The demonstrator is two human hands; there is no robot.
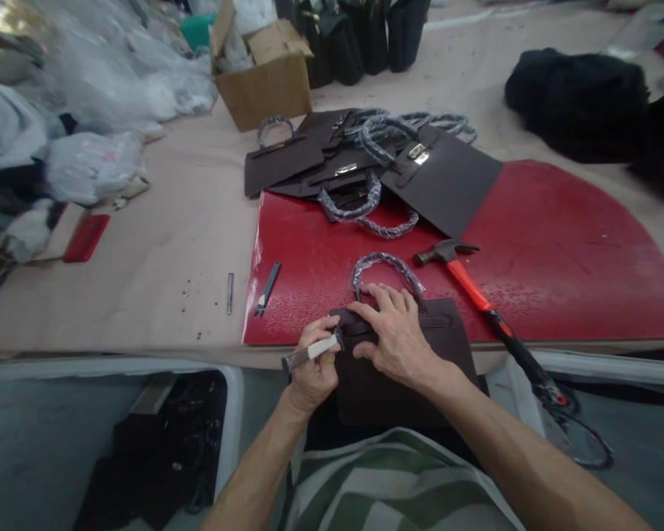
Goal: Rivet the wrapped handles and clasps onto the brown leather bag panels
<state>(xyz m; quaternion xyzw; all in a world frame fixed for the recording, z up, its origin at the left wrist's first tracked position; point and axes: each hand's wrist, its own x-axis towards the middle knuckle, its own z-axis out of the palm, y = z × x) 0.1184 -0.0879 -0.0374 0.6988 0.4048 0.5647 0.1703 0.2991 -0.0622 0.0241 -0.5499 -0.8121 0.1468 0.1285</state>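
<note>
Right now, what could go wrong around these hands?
The metal hand tool in the left hand sits close to the right hand; a slip might nick a finger or scratch the dark handbag. The bag also reaches past the front edge of the red board, so it could tip. The hammer's handle overhangs too; a forearm might knock it.
</note>
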